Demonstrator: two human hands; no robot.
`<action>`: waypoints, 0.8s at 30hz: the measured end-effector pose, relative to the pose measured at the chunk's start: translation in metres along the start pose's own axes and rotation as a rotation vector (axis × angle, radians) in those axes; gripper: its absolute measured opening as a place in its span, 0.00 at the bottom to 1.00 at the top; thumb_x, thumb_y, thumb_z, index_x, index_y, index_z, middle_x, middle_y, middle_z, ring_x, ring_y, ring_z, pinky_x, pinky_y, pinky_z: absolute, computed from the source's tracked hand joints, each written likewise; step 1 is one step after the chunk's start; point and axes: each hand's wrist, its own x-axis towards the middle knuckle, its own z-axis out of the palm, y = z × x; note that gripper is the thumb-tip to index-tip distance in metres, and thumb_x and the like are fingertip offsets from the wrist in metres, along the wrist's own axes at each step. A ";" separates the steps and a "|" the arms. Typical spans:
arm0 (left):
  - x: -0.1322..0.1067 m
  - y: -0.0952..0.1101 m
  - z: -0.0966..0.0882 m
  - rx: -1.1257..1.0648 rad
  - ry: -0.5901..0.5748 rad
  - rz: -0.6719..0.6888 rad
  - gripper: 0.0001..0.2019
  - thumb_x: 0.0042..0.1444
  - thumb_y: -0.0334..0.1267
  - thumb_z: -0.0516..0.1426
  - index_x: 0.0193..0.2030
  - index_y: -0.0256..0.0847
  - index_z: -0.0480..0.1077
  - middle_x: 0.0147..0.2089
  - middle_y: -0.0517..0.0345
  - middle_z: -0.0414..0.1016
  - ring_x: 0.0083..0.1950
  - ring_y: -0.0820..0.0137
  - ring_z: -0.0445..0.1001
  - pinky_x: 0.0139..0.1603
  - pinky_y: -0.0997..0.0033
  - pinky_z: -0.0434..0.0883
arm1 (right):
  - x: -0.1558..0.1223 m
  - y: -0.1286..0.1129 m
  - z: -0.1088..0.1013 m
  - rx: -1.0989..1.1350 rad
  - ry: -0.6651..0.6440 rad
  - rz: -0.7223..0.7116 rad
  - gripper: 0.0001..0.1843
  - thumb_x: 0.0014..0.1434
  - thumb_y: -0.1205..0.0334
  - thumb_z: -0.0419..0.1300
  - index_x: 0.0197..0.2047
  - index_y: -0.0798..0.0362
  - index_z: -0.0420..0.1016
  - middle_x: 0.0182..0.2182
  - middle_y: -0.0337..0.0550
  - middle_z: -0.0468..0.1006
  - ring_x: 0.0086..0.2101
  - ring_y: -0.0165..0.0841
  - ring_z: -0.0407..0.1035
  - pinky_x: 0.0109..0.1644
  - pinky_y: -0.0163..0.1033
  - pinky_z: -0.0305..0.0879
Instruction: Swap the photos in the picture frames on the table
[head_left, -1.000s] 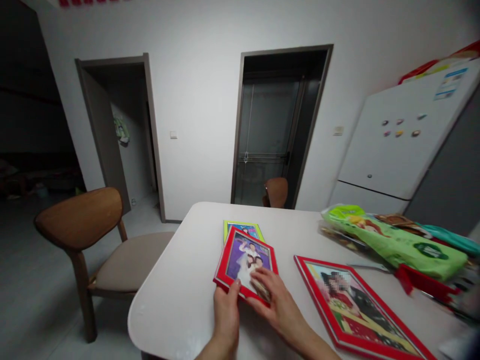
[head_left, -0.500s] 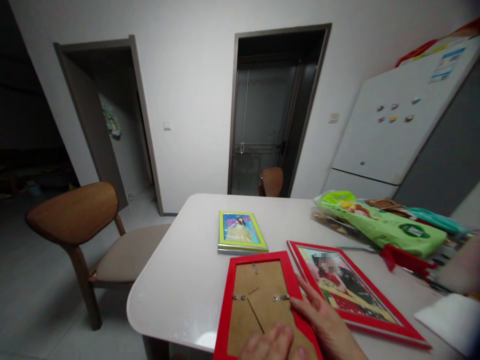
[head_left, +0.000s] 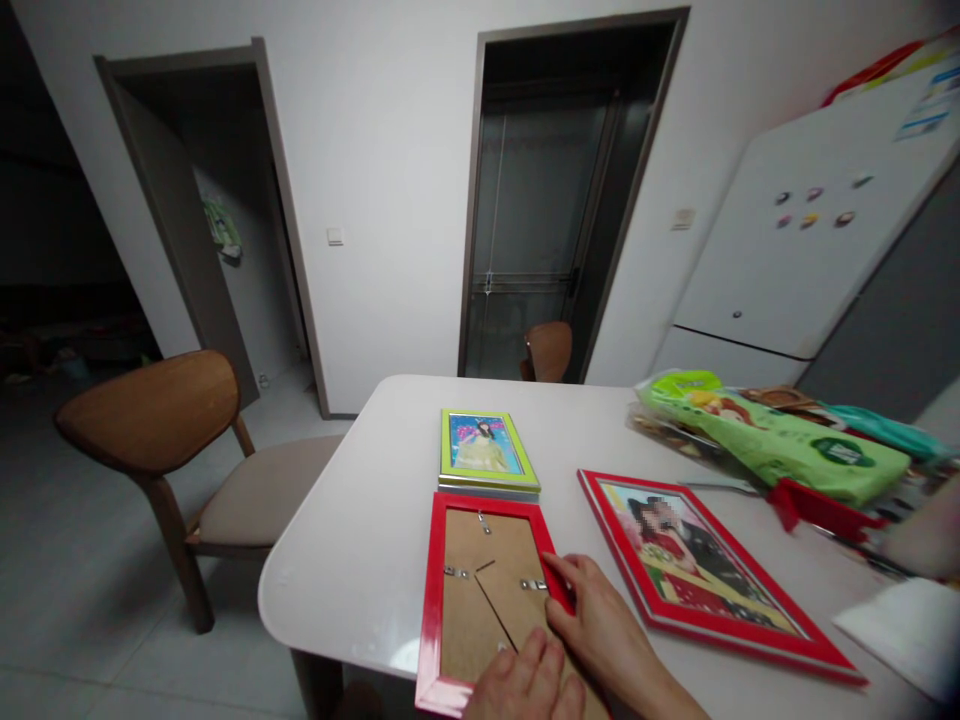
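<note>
While the right hand point(head_left: 600, 620) grips the right side of a red picture frame point(head_left: 491, 590), its thumb and index finger lie over the border, the forearm slanting in from the lower right. The left hand point(head_left: 525, 685) lies across the lower end of the same frame, knuckles raised, fingers angled up onto the brown backing board point(head_left: 469, 630). Since its thumb and wrist are out of sight, I cannot tell whether it clasps the edge or merely presses.

The held frame has its back turned up at the near part of the white worktop point(head_left: 360, 560), its far edge just beside a yellow-green frame point(head_left: 480, 445) lying picture side up. Whether those two touch, or whether the red one rests its weight on the surface, cannot be made out. Small metal tabs point(head_left: 533, 584) sit around the backing, and dark lines mark the board. To the right, apart from it, a larger red frame point(head_left: 697, 570) lies face up.

No lettering shows clearly on the backing. Beyond the larger frame, a green plastic package point(head_left: 780, 435) carries a printed figure and a dark green oval label point(head_left: 838, 452), its pale writing too small to read. On the refrigerator point(head_left: 772, 250), a blue-and-white sticker point(head_left: 928, 115) bears text equally illegible, above and right of several small magnets point(head_left: 816, 194).
</note>
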 end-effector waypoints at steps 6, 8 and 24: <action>0.001 -0.028 -0.051 -0.097 0.107 -0.333 0.27 0.42 0.33 0.56 0.52 0.37 0.61 0.55 0.42 0.61 0.55 0.54 0.60 0.54 0.54 0.59 | 0.007 -0.010 -0.006 -0.161 -0.085 -0.078 0.23 0.44 0.69 0.49 0.45 0.59 0.68 0.50 0.54 0.61 0.48 0.38 0.59 0.53 0.38 0.53; -0.003 -0.045 -0.056 -0.108 0.198 -0.502 0.28 0.42 0.32 0.54 0.55 0.33 0.58 0.58 0.43 0.55 0.59 0.57 0.54 0.57 0.55 0.53 | 0.010 -0.013 -0.006 -0.185 -0.118 -0.079 0.20 0.45 0.69 0.49 0.42 0.57 0.70 0.49 0.53 0.61 0.48 0.38 0.60 0.52 0.39 0.54; -0.010 -0.065 -0.041 -0.125 0.210 -0.631 0.27 0.46 0.28 0.46 0.56 0.26 0.53 0.59 0.44 0.54 0.60 0.66 0.52 0.60 0.62 0.51 | 0.022 -0.074 0.029 -0.075 -0.122 -0.347 0.09 0.52 0.65 0.51 0.31 0.52 0.73 0.33 0.44 0.71 0.37 0.34 0.62 0.41 0.36 0.56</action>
